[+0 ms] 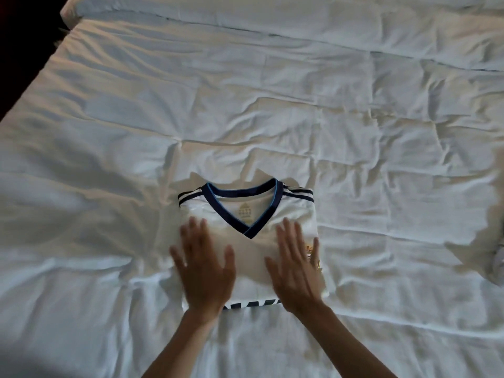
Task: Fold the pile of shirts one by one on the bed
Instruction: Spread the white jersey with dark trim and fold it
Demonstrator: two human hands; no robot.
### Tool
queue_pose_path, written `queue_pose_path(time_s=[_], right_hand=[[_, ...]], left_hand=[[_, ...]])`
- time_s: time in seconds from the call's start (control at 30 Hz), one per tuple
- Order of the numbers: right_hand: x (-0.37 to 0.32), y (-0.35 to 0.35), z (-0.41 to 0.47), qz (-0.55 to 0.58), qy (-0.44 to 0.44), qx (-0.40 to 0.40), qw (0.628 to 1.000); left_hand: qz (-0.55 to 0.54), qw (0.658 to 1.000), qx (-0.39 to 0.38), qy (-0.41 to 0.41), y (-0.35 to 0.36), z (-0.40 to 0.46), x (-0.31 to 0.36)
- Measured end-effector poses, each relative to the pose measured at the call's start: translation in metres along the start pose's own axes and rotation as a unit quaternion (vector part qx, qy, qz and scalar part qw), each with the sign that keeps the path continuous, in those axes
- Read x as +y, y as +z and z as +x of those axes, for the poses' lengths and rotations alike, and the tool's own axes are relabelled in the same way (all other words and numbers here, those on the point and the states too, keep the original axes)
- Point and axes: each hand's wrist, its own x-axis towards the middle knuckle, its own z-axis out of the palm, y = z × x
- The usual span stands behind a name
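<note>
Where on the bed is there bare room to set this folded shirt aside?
Bare sheet lies left of the folded shirt, out to the bed's left edge, and beyond its collar toward the pillows. The right side is tighter: crumpled cloth lies at the frame's right edge. Both the left hand and right hand lie flat on the shirt.

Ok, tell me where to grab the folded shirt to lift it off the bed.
Slide both hands under the shirt from its left and right folded edges, near the middle. It lies flat as a neat rectangle, so supporting both sides should keep the folds from falling open.
</note>
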Motion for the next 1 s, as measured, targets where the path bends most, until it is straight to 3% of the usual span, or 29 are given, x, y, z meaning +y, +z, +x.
queue_pose_path(time_s=[0.1,0.2,0.33,0.43,0.5,0.67,0.83,1.0], right_hand=[[0.011,0.032,0.011,-0.070,-0.064,-0.089,0.991],[0.023,0.043,0.020,-0.099,-0.065,-0.144,0.983],[0.020,0.022,0.016,-0.066,-0.073,-0.099,0.990],[0.028,0.004,0.014,0.037,0.081,0.038,0.995],[0.032,-0.003,0.018,0.133,0.208,0.082,0.966],[0.038,-0.011,0.039,0.198,0.301,0.051,0.931],[0.045,-0.019,0.051,0.295,0.342,-0.030,0.892],[0.042,-0.011,0.049,0.357,0.357,-0.037,0.862]], left_hand=[[0.067,0.991,-0.053,0.098,0.037,0.005,-0.007],[0.106,0.985,-0.067,0.115,0.052,0.007,-0.023],[0.073,0.991,-0.024,0.109,0.041,0.007,-0.016],[-0.017,0.996,0.090,0.013,0.022,0.014,-0.029],[-0.097,0.984,0.122,-0.086,0.009,0.021,-0.034],[-0.138,0.967,0.018,-0.212,0.003,0.043,-0.026],[-0.139,0.963,-0.065,-0.222,0.003,0.048,-0.022],[-0.286,0.931,-0.076,-0.212,0.006,0.047,-0.034]])
